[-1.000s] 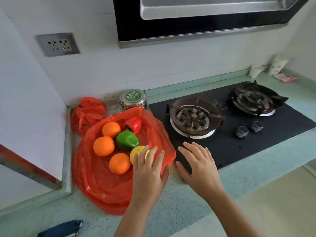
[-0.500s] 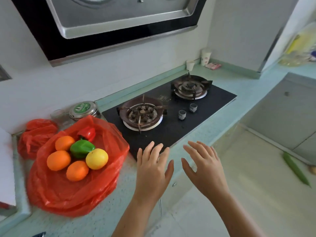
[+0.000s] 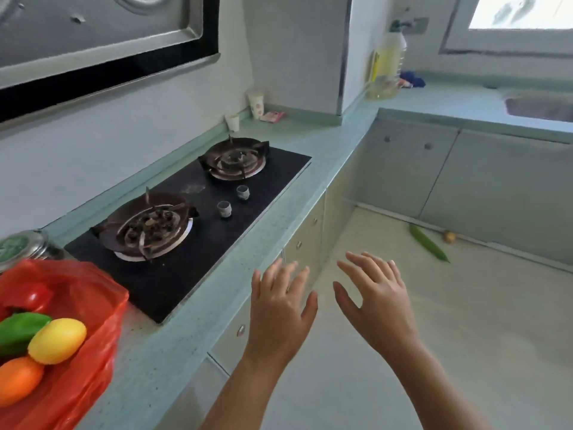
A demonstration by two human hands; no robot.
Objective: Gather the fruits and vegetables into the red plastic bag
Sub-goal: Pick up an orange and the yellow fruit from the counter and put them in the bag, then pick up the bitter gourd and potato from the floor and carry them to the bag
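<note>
Hovering side by side in front of the countertop [image 3: 192,330] edge, the left hand [image 3: 279,311] and right hand [image 3: 378,308] are palm down with fingers straight and spread. Neither hand holds or touches anything.

The red plastic bag [image 3: 102,336] lies open on the countertop at the near left. It contains a yellow lemon [image 3: 57,340], an orange [image 3: 18,380], a green pepper [image 3: 18,330] and a red pepper [image 3: 34,297]. The lemon rests against the orange and the green pepper.

A metal-lidded jar [image 3: 21,246] stands just behind the bag. The black two-burner gas hob [image 3: 198,237] is set into the countertop beside the bag.

Further off, a long green vegetable [image 3: 428,246] lies on the floor near the far cabinets. A small yellowish item [image 3: 449,236] lies just beside it, too small to identify.
</note>
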